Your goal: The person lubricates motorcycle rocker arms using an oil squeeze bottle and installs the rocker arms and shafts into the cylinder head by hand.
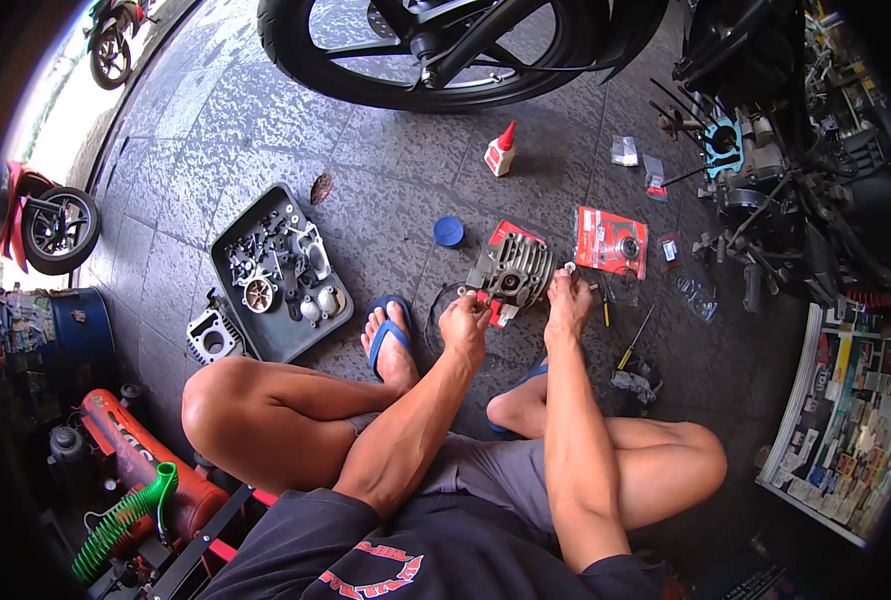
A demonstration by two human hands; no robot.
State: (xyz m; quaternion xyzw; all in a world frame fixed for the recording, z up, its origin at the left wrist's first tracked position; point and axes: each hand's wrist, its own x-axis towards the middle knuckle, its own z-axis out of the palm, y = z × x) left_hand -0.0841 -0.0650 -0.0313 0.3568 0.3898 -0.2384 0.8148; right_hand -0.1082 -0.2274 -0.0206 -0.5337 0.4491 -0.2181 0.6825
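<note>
A finned metal engine cylinder head (510, 268) lies on a red package (502, 318) on the floor in front of me. My left hand (464, 325) is closed at its near left side, fingers pinched together, with a tiny pale piece showing at the fingertips. Beside its right edge my right hand (569, 300) is closed too. A small light-coloured bit shows above those fingertips, too small to name. Whether either hand touches the cylinder head, I cannot tell. Left of it sits a round blue cap (448, 231).
A grey tray (227, 247) of engine parts stands left, a cylinder block (212, 338) beside it. Ahead are a red-tipped bottle (500, 152) and a motorcycle wheel (445, 100). On the right lie a red parts packet (610, 240), a screwdriver (633, 342) and an opened engine (755, 165).
</note>
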